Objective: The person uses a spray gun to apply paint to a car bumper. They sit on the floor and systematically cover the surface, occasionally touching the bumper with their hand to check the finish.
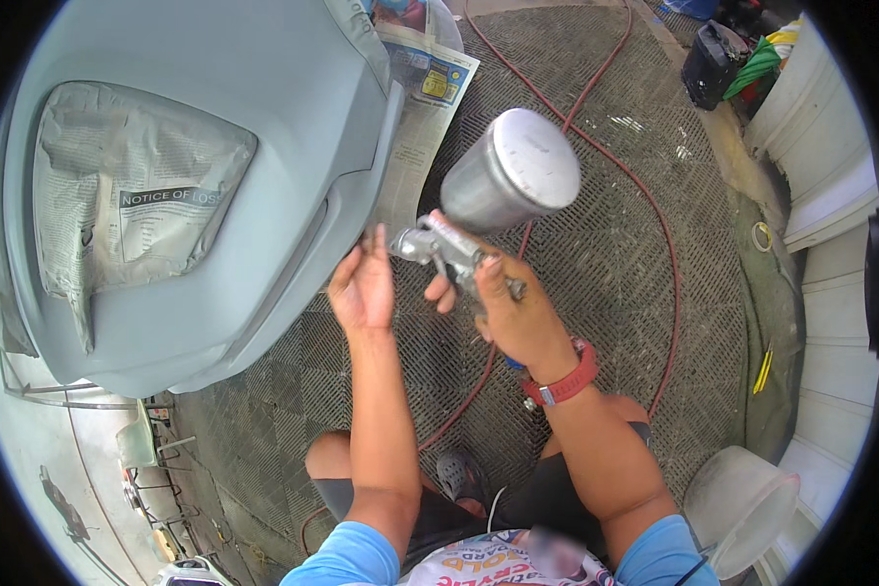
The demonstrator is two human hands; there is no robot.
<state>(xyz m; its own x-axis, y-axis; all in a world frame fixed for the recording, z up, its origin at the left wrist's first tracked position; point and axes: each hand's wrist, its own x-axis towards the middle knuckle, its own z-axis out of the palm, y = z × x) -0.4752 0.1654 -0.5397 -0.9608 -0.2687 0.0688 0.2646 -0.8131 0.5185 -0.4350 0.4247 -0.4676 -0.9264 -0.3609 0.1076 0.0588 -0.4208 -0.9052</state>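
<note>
In my right hand is a metal spray gun, gripped by its handle, with a silver paint cup on top. Its nozzle points left, toward the fingers of my left hand. That hand is open and palm up, with fingertips close to the nozzle and the lower edge of a large grey bumper-like part. Whether they touch the part, I cannot tell. Newspaper masks a recess in the grey part, and another newspaper sheet hangs behind its edge.
A red air hose loops over the ribbed floor mat and runs beneath my right arm. At the lower right stands a translucent bucket. A dark container sits at the far right, near a white corrugated wall.
</note>
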